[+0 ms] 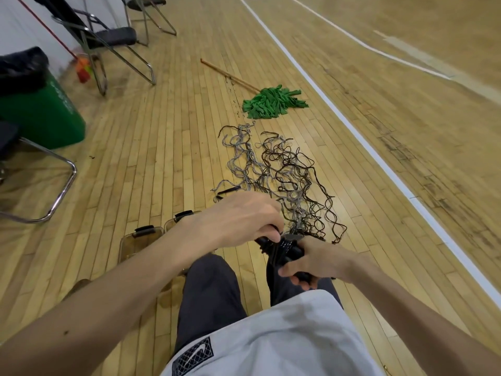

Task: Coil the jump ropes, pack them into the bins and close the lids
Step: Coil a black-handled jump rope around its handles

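Both hands, left hand [241,221] and right hand [314,260], curl around black rope handles [282,246] above tangled jump ropes [279,172]

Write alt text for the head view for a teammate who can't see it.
The left hand and right hand grip a bundle of black jump-rope handles above the person's legs, the grey and dark ropes trailing in a tangle across the wooden floor. Two clear bins with black latches sit under the left forearm; a green mop lies beyond.
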Motion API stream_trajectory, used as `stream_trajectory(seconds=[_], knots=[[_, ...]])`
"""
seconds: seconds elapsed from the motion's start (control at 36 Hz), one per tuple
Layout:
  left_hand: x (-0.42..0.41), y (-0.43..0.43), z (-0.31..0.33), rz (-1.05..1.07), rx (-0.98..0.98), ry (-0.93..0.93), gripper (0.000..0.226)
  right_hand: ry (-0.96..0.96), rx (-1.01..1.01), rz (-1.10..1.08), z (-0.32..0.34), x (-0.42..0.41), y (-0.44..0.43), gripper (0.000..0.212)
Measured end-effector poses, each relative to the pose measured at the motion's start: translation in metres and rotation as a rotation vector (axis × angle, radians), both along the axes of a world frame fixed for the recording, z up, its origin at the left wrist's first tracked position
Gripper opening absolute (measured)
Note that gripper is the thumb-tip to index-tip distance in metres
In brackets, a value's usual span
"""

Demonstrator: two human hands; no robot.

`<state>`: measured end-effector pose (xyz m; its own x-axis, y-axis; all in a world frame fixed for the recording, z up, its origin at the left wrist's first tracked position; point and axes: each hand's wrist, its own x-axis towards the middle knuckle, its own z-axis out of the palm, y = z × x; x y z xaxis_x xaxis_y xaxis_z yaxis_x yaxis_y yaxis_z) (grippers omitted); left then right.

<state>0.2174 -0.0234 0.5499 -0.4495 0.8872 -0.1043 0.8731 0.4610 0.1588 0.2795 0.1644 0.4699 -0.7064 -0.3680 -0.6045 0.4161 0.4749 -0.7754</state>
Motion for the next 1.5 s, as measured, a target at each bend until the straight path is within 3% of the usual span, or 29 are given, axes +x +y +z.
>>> stream_trajectory(seconds=[0.39, 0.75, 0.97, 1.03, 1.08, 1.11, 1.19, 1.25, 1.31, 1.44, 1.5], knots=[[-0.013, 0.017, -0.003, 0.032, -0.015, -0.273, 0.026, 0.196, 0.187, 0.29, 0.025, 0.012, -0.008, 0.019], [-0.019, 0.004, -0.009, 0.214, 0.213, -0.974, 0.028, 0.378, 0.162, 0.395, 0.046, 0.021, -0.009, 0.012], [-0.018, -0.002, -0.031, 0.22, 0.331, -1.404, 0.023, 0.442, -0.036, 0.31, 0.057, 0.023, -0.009, 0.013], [-0.019, -0.005, -0.043, 0.254, 0.339, -1.345, 0.021, 0.456, -0.053, 0.26, 0.055, 0.022, -0.007, 0.016], [-0.022, -0.002, -0.055, 0.205, 0.4, -1.014, 0.021, 0.453, -0.08, 0.201, 0.054, 0.021, -0.003, 0.016], [-0.017, -0.002, -0.053, 0.181, 0.403, -0.906, 0.034, 0.445, -0.106, 0.175, 0.054, 0.02, -0.001, 0.015], [0.005, -0.012, -0.042, 0.417, 0.271, -1.045, 0.047, 0.42, -0.186, 0.079, 0.053, 0.015, 0.006, 0.015], [0.004, -0.013, -0.059, 0.533, 0.344, -1.225, 0.057, 0.409, -0.189, 0.037, 0.049, 0.013, 0.01, 0.014], [0.008, -0.015, -0.058, 0.552, 0.359, -1.271, 0.064, 0.406, -0.179, 0.023, 0.045, 0.011, 0.012, 0.012], [0.023, -0.017, -0.06, 0.546, 0.437, -1.298, 0.035, 0.394, -0.187, -0.047, 0.033, 0.007, 0.014, 0.005], [0.023, -0.019, -0.063, 0.545, 0.427, -1.299, 0.034, 0.395, -0.17, -0.067, 0.03, 0.005, 0.016, 0.007]])
